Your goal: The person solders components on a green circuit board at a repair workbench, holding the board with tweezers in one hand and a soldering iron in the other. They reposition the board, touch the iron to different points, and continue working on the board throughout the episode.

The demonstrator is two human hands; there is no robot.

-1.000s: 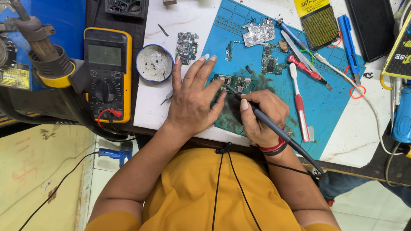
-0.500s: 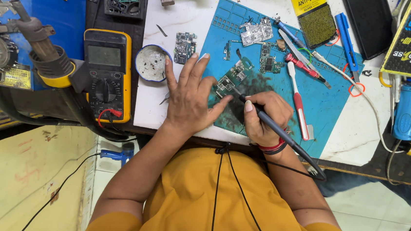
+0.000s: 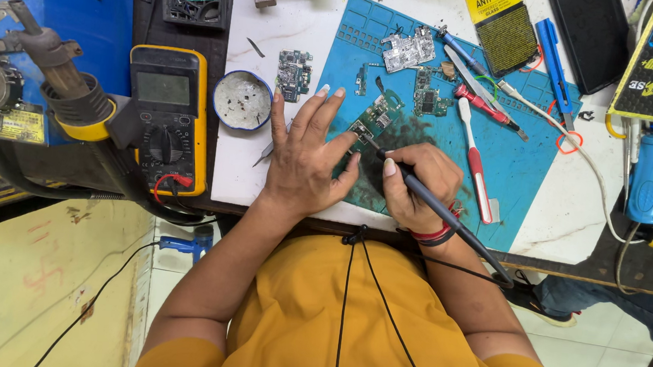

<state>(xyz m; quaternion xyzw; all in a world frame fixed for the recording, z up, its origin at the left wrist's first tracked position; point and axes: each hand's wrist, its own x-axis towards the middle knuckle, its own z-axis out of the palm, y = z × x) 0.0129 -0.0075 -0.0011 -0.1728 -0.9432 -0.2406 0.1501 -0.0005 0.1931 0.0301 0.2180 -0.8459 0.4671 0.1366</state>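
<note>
While your left hand (image 3: 307, 152) lies spread flat, pinning the small circuit board (image 3: 373, 119) on the blue mat (image 3: 518, 171), your right hand (image 3: 413, 184) pinches the soldering iron (image 3: 437, 208), whose tip can slip onto your fingers.

The left hand (image 3: 307, 155) lies flat, palm down, with its fingers spread wide and pointing away from the body. The right hand (image 3: 412, 186) is curled into a loose fist, the way you hold a pencil, with the thumb on top. Both arms are bare and bend at the elbows, and the two hands sit close together, side by side.
</note>
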